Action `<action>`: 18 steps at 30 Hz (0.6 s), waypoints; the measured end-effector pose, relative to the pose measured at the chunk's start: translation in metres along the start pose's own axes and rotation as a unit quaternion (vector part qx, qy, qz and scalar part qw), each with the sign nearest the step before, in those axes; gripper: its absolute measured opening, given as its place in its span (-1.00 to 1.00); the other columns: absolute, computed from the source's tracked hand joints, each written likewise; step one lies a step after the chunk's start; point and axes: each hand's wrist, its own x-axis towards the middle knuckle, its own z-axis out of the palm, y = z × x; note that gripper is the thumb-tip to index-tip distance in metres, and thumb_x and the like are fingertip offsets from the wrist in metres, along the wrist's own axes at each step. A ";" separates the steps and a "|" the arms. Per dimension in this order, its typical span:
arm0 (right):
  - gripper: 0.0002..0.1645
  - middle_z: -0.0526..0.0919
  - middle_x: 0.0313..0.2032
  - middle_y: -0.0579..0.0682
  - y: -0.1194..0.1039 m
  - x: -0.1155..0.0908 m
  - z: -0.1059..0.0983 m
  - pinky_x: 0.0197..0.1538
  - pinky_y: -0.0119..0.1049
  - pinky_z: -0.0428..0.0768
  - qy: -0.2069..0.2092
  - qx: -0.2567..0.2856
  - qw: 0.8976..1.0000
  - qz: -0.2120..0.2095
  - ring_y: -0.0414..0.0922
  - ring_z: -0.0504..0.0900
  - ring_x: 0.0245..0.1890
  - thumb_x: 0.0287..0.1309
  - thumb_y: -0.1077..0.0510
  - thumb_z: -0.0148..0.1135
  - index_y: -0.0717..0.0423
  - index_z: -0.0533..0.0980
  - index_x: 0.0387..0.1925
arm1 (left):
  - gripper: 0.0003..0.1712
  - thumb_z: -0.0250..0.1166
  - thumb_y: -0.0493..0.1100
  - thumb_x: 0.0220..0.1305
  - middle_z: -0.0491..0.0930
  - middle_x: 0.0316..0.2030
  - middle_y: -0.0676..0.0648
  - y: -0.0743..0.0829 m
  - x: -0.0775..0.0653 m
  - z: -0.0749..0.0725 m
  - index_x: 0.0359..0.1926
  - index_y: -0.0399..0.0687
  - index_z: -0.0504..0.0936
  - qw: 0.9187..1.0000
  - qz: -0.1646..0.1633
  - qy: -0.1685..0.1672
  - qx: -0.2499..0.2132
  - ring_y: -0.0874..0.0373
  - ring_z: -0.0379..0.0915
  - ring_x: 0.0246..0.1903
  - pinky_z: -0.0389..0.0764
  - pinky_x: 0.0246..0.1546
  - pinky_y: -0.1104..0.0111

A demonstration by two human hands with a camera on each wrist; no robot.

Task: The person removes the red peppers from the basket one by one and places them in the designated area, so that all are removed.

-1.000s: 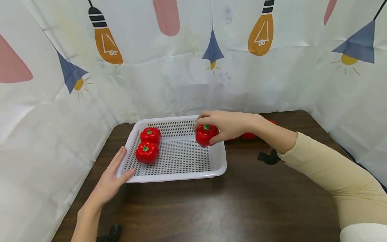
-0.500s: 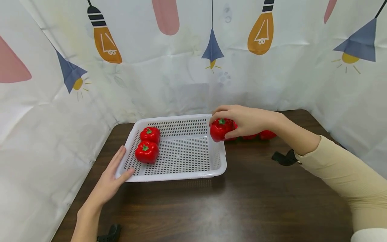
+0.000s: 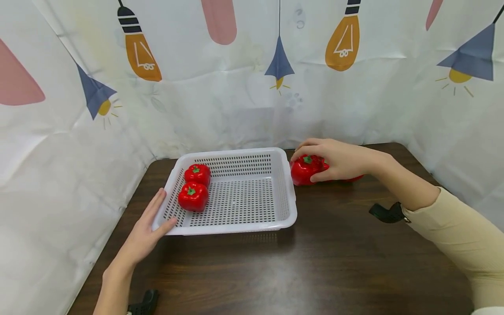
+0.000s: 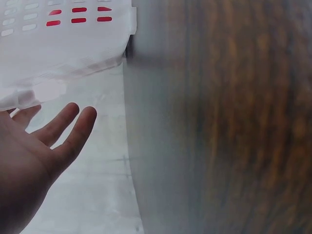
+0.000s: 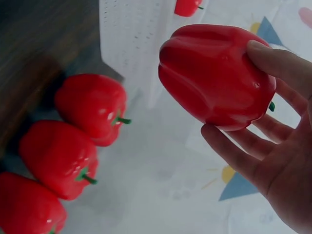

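My right hand grips a red bell pepper just right of a white perforated plastic basket. In the right wrist view the thumb lies on one side of this pepper, with fingers on the other. Three more bell peppers sit in a row on the table there; in the head view the right hand mostly hides them. Inside the basket, two red peppers with green stems touch each other near its left end. My left hand rests against the basket's left rim, fingers extended.
The dark wooden table is bordered by a white cloth printed with lamps and bulbs. Black straps hang by both wrists, one near the right sleeve.
My right hand has carried the pepper rightward, from over the basket's right end to beyond its rim. The left hand and the two peppers in the basket stay in place.
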 end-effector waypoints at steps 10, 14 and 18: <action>-0.34 0.46 0.25 -0.11 0.017 -0.020 0.020 0.07 -0.08 0.63 -0.007 0.033 0.998 0.053 -0.03 0.46 0.19 0.10 0.17 0.57 -0.14 0.52 0.23 | 0.01 0.34 -0.03 0.37 -0.16 0.64 -0.04 0.001 0.000 0.000 0.66 0.10 -0.03 1.000 0.000 0.001 0.002 -0.31 -0.11 0.52 0.08 0.31 -0.39; -0.35 0.46 0.23 -0.12 0.024 -0.025 0.031 0.05 -0.08 0.63 -0.009 0.032 0.998 0.057 -0.03 0.44 0.20 0.10 0.16 0.57 -0.16 0.52 0.21 | 0.00 0.34 -0.03 0.38 -0.16 0.63 -0.03 0.000 0.000 0.000 0.66 0.10 -0.03 1.000 -0.002 0.001 0.002 -0.29 -0.09 0.52 0.06 0.38 -0.27; -0.35 0.47 0.21 -0.16 0.030 -0.029 0.039 0.09 -0.07 0.61 -0.011 0.044 0.997 0.057 -0.05 0.40 0.24 0.10 0.18 0.56 -0.13 0.53 0.21 | 0.00 0.34 -0.02 0.38 -0.16 0.64 -0.04 -0.001 -0.001 0.000 0.66 0.09 -0.03 1.000 -0.001 0.001 0.003 -0.30 -0.09 0.52 0.07 0.35 -0.33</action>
